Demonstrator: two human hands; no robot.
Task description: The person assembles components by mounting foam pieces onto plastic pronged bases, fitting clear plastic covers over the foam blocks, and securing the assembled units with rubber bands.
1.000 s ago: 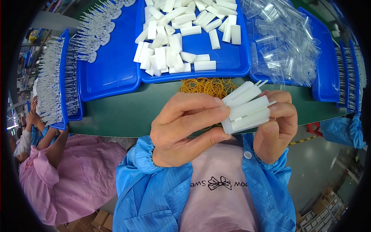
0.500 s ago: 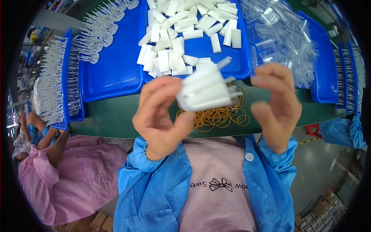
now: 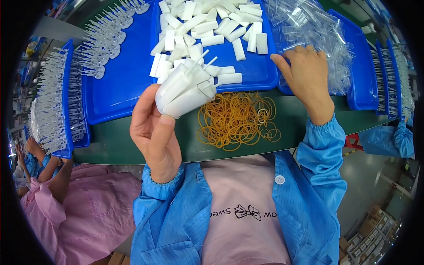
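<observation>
Since half a second ago, our right hand (image 3: 304, 77) has let go of the banded bundle of white plastic sticks (image 3: 185, 88) and moved out to the heap of clear plastic sleeves (image 3: 318, 31), fingers spread loosely on it, gripping nothing. Our left hand (image 3: 154, 132) alone now clasps the bundle, raised above the pile of tan rubber bands (image 3: 236, 119) on the green table (image 3: 110, 145), in front of the blue plastic tray (image 3: 123, 84) of loose white sticks.
</observation>
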